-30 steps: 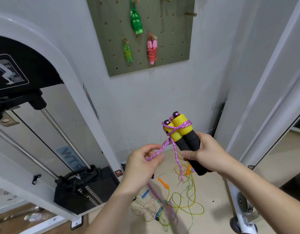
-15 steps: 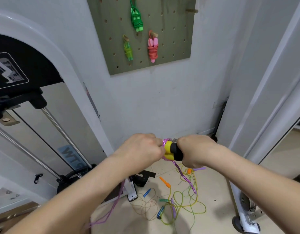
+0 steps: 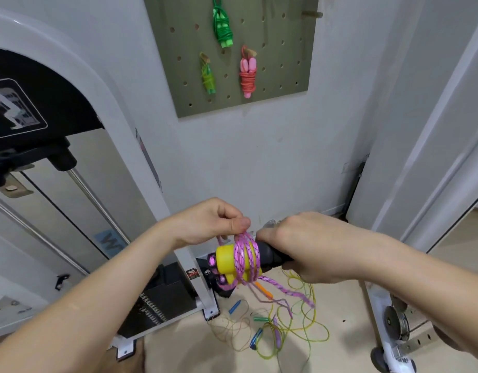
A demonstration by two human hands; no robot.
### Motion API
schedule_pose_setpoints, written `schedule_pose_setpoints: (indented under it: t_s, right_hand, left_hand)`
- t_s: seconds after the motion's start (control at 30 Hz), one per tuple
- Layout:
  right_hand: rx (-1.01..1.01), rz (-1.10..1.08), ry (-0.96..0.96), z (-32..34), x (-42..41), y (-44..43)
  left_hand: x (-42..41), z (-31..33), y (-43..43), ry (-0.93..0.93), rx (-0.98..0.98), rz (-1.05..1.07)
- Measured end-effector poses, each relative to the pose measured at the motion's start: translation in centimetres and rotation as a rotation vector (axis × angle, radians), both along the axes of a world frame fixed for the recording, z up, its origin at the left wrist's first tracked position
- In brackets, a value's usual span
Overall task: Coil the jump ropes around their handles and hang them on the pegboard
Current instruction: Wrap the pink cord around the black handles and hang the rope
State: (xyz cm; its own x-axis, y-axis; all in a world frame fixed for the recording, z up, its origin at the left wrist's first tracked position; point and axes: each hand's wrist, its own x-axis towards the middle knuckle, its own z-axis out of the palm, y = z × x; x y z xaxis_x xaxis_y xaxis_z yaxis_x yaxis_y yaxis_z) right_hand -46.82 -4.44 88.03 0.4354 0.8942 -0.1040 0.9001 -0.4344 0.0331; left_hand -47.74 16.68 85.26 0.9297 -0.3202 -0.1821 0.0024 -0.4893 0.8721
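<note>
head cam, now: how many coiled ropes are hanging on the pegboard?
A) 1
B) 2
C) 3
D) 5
C: three coiled bundles hang on the pegboard. They are the green rope at the top, the lime rope lower left and the pink rope lower right.
</note>
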Motion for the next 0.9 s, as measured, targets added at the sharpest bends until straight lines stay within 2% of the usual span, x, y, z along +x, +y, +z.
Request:
schedule_pose_setpoints:
  t_s: [0.1, 0.17, 0.3, 0.4, 0.5, 0.57, 0.63, 0.7, 0.73, 0.8, 0.9]
  right_hand:
    - [0.170, -0.103, 0.253, 0.5, 0.7, -0.5]
    - [0.277, -0.149, 0.373, 0.5, 1.4, -0.6]
    - [0.528, -0.279, 0.544, -0.5, 2.9, -0.8]
    - [0.513, -0.340, 0.503, -1.4, 3.6, -0.7]
    - [0.512, -0.435, 0.473, -1.9, 4.2, -0.5]
    - [0.505, -0.492, 0.413, -2.3, 4.4, -0.4]
    - [0.463, -0.513, 0.303, -2.8, 4.4, -0.1]
    - [0.373, -0.495, 0.168, -3.4, 4.0, 0.4]
    - [0.314, -0.484, 0.114, -3.8, 3.7, 0.7]
    - [0.216, -0.470, 0.052, -4.0, 3.3, 1.2]
    - [0.099, -0.443, 0.034, -3.9, 2.9, 1.4]
  left_hand:
    - [-1.2, -0.6, -1.2, 0.117, -0.410, 0.205]
    - [-1.9, -2.0, -2.2, 0.191, -0.590, 0.388]
    - [-2.5, -5.7, -3.0, 0.126, -0.657, 0.507]
    - [-3.4, -6.2, -3.4, 0.038, -0.589, 0.486]
    - [-4.0, -5.6, -3.8, -0.077, -0.387, 0.485]
    - [-4.2, -5.3, -4.0, -0.199, -0.138, 0.514]
    - [-4.5, -4.7, -4.2, -0.410, 0.217, 0.465]
    - [-4.3, -4.1, -4.1, -0.676, 0.674, 0.304]
    - [-4.1, -3.8, -3.9, -0.782, 0.817, 0.219]
    - [-3.7, -2.9, -3.8, -0.864, 0.967, 0.096]
    - [-3.6, -1.4, -3.9, -0.887, 1.121, -0.069]
